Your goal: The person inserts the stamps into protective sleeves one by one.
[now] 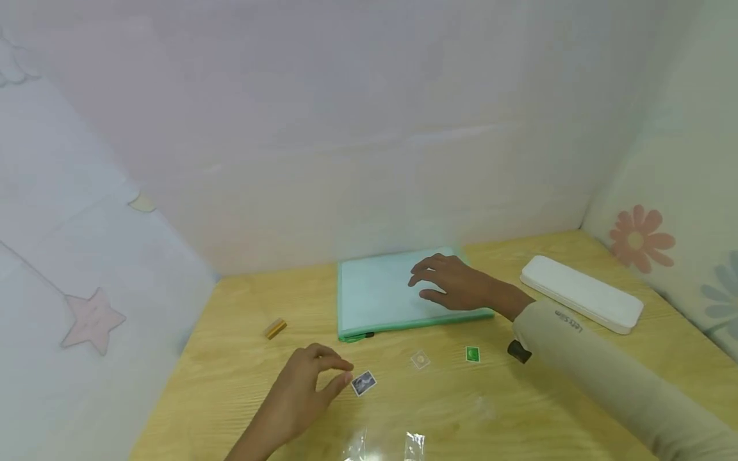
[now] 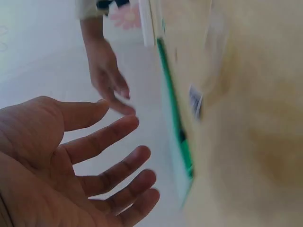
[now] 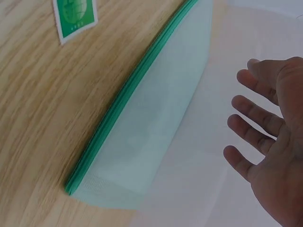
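Observation:
My right hand (image 1: 455, 282) hovers over a pale zip pouch (image 1: 375, 291) with a green zipper edge; its fingers are spread and hold nothing. In the right wrist view the pouch (image 3: 147, 113) lies flat below and beside that hand (image 3: 279, 127). My left hand (image 1: 305, 387) is above the table, thumb and fingers apart, nearest to a small grey picture stamp (image 1: 364, 383). The left wrist view has its fingers (image 2: 116, 175) loosely extended with nothing between them. A clear-backed stamp (image 1: 420, 360) and a green stamp (image 1: 473, 354) lie in front of the pouch.
A white oblong case (image 1: 582, 293) lies at the right. A small brown-gold block (image 1: 275, 328) is at the left. Near the front edge lie shiny clear plastic pieces (image 1: 414, 446). A black object (image 1: 519, 351) shows by the right sleeve. Printed cloth walls surround the table.

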`<state>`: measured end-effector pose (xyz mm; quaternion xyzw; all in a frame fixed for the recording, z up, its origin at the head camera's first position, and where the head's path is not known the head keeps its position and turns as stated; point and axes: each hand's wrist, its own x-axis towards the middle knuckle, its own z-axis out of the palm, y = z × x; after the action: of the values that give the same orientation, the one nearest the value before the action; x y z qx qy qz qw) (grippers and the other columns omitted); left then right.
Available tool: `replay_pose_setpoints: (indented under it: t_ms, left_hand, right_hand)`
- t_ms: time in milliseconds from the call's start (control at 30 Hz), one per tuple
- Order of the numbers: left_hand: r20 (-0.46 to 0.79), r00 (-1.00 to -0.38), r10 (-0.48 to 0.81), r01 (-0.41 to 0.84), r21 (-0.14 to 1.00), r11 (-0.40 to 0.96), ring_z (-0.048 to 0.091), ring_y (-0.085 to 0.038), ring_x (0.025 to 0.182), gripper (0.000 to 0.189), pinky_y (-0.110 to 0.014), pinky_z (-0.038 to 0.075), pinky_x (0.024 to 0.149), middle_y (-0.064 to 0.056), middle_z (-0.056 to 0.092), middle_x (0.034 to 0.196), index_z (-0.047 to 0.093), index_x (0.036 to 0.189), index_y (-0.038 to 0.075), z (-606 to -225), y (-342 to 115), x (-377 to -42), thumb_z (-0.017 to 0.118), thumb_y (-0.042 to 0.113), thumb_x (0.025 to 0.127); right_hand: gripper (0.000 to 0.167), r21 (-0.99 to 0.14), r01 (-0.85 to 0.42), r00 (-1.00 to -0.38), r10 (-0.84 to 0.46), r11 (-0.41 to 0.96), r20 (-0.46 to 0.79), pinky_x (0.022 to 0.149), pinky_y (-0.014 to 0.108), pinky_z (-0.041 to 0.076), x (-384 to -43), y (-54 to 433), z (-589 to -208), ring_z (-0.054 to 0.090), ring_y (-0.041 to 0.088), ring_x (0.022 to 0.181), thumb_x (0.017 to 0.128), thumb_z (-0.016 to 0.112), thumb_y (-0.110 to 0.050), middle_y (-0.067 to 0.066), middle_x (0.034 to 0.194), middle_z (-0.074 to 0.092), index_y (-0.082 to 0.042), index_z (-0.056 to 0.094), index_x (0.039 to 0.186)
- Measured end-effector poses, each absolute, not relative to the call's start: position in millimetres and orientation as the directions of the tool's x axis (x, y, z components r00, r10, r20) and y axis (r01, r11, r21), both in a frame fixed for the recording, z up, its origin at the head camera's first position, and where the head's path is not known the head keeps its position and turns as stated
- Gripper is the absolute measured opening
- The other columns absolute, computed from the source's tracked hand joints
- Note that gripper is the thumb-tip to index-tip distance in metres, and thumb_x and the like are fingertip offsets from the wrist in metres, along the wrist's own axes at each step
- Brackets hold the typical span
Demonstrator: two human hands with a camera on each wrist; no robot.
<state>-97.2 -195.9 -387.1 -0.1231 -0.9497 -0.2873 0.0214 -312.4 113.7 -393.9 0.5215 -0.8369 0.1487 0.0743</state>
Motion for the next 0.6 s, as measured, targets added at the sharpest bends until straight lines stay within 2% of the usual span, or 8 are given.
replay_pose_setpoints:
  t_ms: [133, 300, 500, 600]
  left_hand:
    - [0.080, -0.972, 0.221, 0.223, 0.607, 0.763, 0.044, -0.017, 0.097, 0.026, -0.032, 0.045, 0.078, 0.007, 0.056, 0.109, 0.078, 0.108, 0.025, -401.9, -196.0, -66.3, 0.076, 0.043, 0.089]
    - [0.014, -0.979, 0.203, 0.165, 0.635, 0.754, 0.040, -0.019, 0.088, 0.032, -0.029, 0.038, 0.071, 0.006, 0.051, 0.098, 0.079, 0.107, 0.029, -423.1, -197.3, -55.2, 0.084, 0.045, 0.080]
    - [0.043, -0.964, 0.263, 0.230, 0.634, 0.738, 0.040, -0.014, 0.076, 0.031, -0.029, 0.035, 0.066, 0.010, 0.049, 0.085, 0.080, 0.102, 0.030, -445.3, -194.1, -58.3, 0.085, 0.047, 0.077]
    - [0.073, -0.958, 0.276, 0.259, 0.636, 0.727, 0.039, -0.011, 0.071, 0.032, -0.025, 0.036, 0.062, 0.015, 0.048, 0.081, 0.081, 0.100, 0.029, -453.1, -192.0, -58.1, 0.084, 0.050, 0.077]
  right_hand:
    - [0.020, -0.188, -0.895, -0.441, -0.868, 0.405, 0.228, 0.103, 0.058, 0.038, -309.0, 111.7, -390.1, 0.050, 0.030, 0.129, 0.103, 0.061, -0.025, 0.009, 0.135, 0.059, -0.021, 0.066, 0.122]
    - [0.019, -0.209, -0.907, -0.406, -0.891, 0.366, 0.204, 0.104, 0.060, 0.038, -304.9, 106.7, -389.8, 0.049, 0.030, 0.129, 0.103, 0.062, -0.023, 0.008, 0.134, 0.059, -0.018, 0.068, 0.120]
    - [0.022, -0.477, -0.831, -0.374, -0.922, 0.285, 0.101, 0.105, 0.048, 0.041, -289.7, 89.0, -401.6, 0.046, 0.016, 0.127, 0.097, 0.070, -0.023, -0.004, 0.134, 0.057, -0.031, 0.069, 0.118]
    - [0.022, -0.575, -0.782, -0.344, -0.936, 0.242, 0.072, 0.103, 0.044, 0.042, -279.1, 76.5, -409.9, 0.046, 0.011, 0.122, 0.096, 0.071, -0.025, -0.010, 0.129, 0.058, -0.032, 0.071, 0.117]
